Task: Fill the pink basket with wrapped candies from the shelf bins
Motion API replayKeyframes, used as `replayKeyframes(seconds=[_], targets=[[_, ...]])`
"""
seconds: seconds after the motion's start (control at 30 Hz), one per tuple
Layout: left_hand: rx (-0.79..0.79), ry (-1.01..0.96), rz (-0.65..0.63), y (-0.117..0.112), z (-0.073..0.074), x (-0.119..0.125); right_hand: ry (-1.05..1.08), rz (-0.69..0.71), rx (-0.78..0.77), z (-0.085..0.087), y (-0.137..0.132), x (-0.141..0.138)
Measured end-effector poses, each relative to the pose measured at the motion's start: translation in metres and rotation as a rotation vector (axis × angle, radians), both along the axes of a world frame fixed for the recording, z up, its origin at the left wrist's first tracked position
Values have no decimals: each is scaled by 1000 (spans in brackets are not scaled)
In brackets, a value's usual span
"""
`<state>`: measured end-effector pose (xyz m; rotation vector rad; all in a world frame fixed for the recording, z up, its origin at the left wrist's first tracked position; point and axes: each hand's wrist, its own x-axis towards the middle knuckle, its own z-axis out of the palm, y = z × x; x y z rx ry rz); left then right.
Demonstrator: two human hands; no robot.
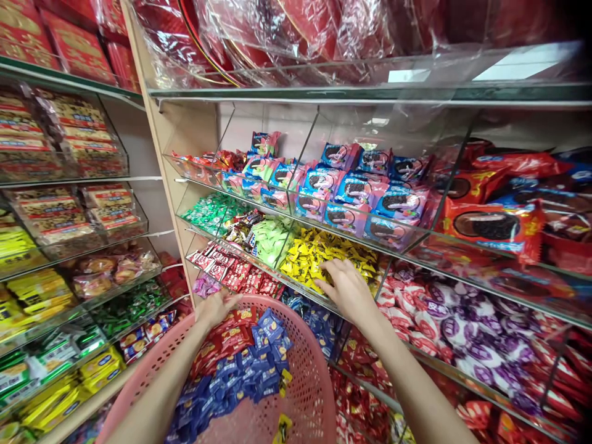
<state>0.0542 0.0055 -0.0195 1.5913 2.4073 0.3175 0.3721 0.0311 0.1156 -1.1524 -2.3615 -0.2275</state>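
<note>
My left hand [216,308] is closed over the far rim of a pink perforated plastic basket [319,376]. Inside the basket lie red-wrapped candies [231,336], many blue-wrapped candies [240,373] and a few yellow ones [283,425]. My right hand [345,285] reaches over the front of a clear shelf bin full of yellow-wrapped candies [308,253]. Its fingers are apart and curved down at the near edge of the pile, the thumb pointing left. No candy shows in that hand, though the undersides of the fingers are hidden.
Clear-fronted shelf bins surround the basket. Left of the yellow candies are pale green packets [271,239] and green candies [213,213]. Blue-pink cookie packs [354,188] fill the shelf above. Purple-and-white candies [467,333] lie to the right. Another shelf unit [78,296] stands left.
</note>
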Motion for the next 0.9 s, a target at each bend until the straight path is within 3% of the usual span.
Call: replayKeyframes(seconds=[0.13,0.4,0.53,0.63,0.7,0.77,0.9], targets=[[21,-5,10,-3,0,1,-85,-93,40,-7,6,-5],[16,-6,23,-4,2,2,-41,-64,11,-8,7,-4],[-3,5,27,-4,4,3,95,16,70,2,-9,-2],[-5,22,22,-4,4,4,223,163,40,0,-33,-9],[-4,27,20,-4,2,3,207,287,-108,-15,-48,-17],[0,24,14,-3,1,3,85,386,-316,-41,-57,-24],[-6,7,16,-2,-1,1,-181,402,-611,-101,-60,-31]])
